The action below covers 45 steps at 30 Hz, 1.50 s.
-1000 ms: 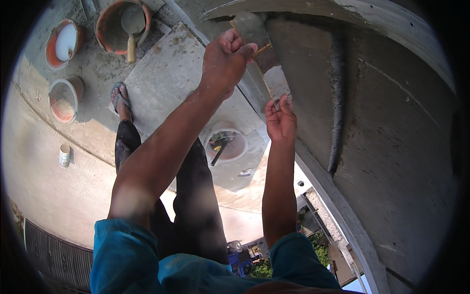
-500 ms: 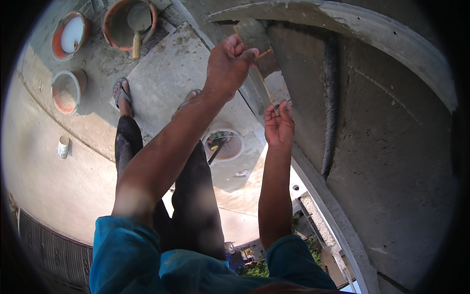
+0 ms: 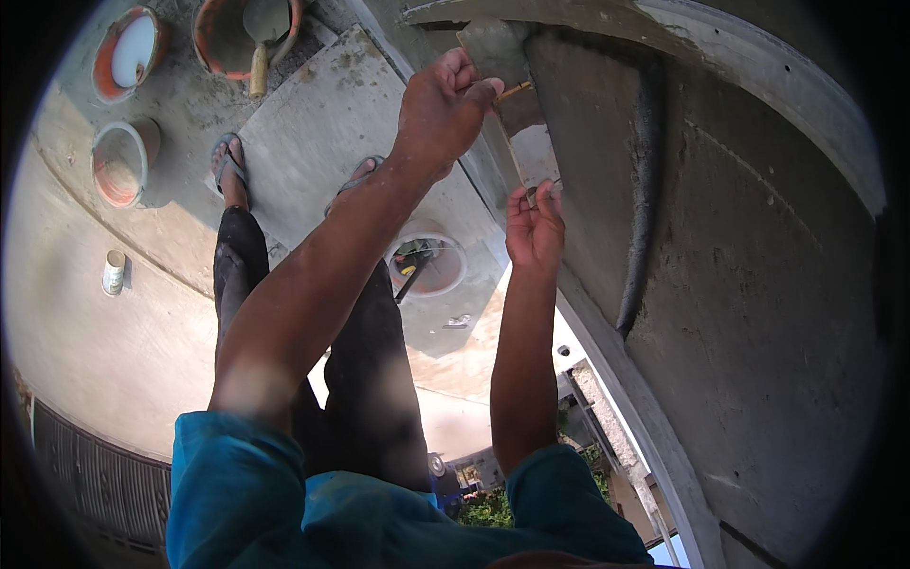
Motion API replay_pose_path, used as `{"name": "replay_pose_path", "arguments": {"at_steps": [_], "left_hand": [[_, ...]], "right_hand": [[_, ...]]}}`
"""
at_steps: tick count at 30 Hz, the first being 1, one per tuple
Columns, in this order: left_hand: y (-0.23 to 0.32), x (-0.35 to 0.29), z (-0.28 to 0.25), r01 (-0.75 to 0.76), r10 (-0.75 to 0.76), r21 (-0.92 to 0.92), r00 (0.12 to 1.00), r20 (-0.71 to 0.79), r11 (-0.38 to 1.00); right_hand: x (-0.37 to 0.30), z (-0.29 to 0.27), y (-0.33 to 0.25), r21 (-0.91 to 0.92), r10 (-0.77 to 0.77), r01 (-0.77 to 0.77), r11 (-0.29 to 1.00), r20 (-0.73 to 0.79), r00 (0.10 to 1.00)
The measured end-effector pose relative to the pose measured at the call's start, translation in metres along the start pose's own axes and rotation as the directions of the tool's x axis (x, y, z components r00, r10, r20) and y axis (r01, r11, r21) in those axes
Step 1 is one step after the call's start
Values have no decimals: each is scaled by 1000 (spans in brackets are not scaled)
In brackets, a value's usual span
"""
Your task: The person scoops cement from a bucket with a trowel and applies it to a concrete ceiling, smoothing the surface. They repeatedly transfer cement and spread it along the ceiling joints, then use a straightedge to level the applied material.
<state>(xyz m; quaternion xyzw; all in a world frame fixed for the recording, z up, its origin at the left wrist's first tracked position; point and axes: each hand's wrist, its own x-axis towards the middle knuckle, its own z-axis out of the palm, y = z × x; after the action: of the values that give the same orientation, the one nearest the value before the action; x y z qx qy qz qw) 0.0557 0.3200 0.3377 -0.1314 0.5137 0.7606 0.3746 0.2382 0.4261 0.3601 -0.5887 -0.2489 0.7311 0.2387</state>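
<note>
My left hand [image 3: 441, 114] is closed at the upper part of a thin light-brown strip [image 3: 516, 159] that looks like wood. This strip lies along the edge of a narrow grey plastered ledge [image 3: 498, 47]. A short yellowish stick [image 3: 517, 90] juts out across the ledge beside my left fingertips. Lower down, my right hand [image 3: 536, 228] pinches at the strip's bottom end, with thumb and fingers together. Something small and greyish shows at those fingertips, too small to name. A smooth pale patch lies on the ledge between the hands.
On the left stand a bucket with white contents [image 3: 137, 59], a mortar bucket [image 3: 204, 47] with a trowel [image 3: 259, 68], and a pale bucket [image 3: 123, 175]. A tool bucket [image 3: 444, 275] sits by my legs. A can [image 3: 115, 273] stands farther left. Grey wall [image 3: 749, 284] fills the right.
The whole view has shifted slightly, so the buckets sit a little higher and farther left. Both hands keep their places on the strip.
</note>
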Motion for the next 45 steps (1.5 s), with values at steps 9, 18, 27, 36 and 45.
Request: {"name": "replay_pose_path", "arguments": {"at_steps": [9,18,27,36,45], "left_hand": [[15,-15,14,-35,36,29,999,-19,999],[31,-27,17,-4,2,134,1000,9,991],[49,-44,32,-118,118,42,993,12,992],[60,-52,34,-108,105,96,994,34,990],[60,-53,36,-84,81,92,996,37,992]], "right_hand": [[-11,-8,-15,31,12,-12,999,-16,1000],[-20,-6,-21,13,28,-29,1000,21,999],[-38,-1,-34,86,-5,5,996,2,1000],[-54,3,-48,21,-15,14,1000,46,999],[-57,2,-49,-1,-47,47,999,16,999]]}}
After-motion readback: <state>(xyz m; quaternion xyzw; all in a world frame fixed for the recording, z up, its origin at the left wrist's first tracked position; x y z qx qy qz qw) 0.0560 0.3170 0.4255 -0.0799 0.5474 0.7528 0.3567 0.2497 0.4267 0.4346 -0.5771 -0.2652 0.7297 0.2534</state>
